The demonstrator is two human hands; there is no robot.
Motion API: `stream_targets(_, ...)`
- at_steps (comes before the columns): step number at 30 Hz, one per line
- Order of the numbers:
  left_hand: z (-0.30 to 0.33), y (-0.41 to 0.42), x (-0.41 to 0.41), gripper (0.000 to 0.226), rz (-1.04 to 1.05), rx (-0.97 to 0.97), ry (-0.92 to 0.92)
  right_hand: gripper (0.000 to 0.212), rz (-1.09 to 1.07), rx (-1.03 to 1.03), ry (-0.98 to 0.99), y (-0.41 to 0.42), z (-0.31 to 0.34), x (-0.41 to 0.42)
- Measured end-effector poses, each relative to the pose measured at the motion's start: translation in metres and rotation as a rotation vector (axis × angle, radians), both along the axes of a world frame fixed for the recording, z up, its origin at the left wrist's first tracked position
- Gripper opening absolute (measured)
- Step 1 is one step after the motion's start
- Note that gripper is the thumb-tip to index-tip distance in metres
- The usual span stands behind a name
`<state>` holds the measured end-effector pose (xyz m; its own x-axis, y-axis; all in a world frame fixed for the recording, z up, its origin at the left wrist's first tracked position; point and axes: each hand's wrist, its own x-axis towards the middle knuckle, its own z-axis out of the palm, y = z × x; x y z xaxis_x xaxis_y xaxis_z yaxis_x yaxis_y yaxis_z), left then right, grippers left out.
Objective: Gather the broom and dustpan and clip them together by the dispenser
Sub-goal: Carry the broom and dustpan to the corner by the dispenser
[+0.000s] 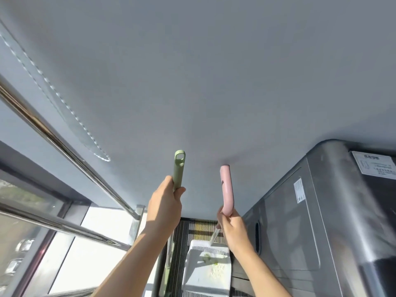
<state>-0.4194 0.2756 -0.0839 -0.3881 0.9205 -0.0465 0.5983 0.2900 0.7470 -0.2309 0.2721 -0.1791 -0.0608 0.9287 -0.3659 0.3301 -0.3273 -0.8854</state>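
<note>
Broom [179, 170] and dustpan [207, 269] stand side by side, left of the grey dispenser [321, 211]. Left hand [165, 207] wraps the green handle; right hand [232, 229] wraps the pink handle [226, 189]. Both look light, stiff, smooth. Hold them near the top.

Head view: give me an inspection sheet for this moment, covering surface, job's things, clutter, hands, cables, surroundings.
Surface: ribbed dark floor mat far below the hands.
Job's things: green handle and pink handle both upright, side by side, apart, not clipped. White dustpan hangs below the pink handle, with greenish debris inside. Broom head hidden.
Clutter: nothing seen.
Hands: left hand closed on the green handle; right hand closed on the pink handle.
Cables: beaded cord against the grey wall, upper left.
Surroundings: steel rails and window on the left; metal dispenser cabinet with labels on the right.
</note>
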Motion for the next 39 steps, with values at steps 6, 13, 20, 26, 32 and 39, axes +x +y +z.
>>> stream_targets(6, -0.006, 0.018, 0.003, 0.013, -0.006, 0.048, -0.069, 0.015, -0.068, 0.037, 0.028, 0.005, -0.005, 0.004)
stream_targets(13, -0.023, 0.033, 0.011, 0.01, -0.001, -0.007, -0.009, 0.021, -0.165, 0.061, 0.138, 0.007, -0.005, 0.009)
stream_targets(20, -0.031, 0.047, 0.022, 0.005, 0.042, -0.036, -0.093, 0.04, -0.172, 0.066, 0.254, -0.001, -0.004, 0.014)
stream_targets(26, -0.037, 0.048, 0.03, 0.026, 0.091, -0.062, -0.125, 0.059, -0.176, 0.1, 0.228, -0.007, -0.004, 0.02)
stream_targets(32, -0.049, 0.04, 0.031, 0.049, 0.125, -0.038, -0.14, 0.067, -0.16, 0.118, 0.268, -0.014, 0.0, 0.021)
stream_targets(39, -0.056, 0.02, 0.036, 0.054, 0.093, 0.031, -0.115, 0.078, -0.087, 0.088, 0.245, -0.024, 0.001, 0.026)
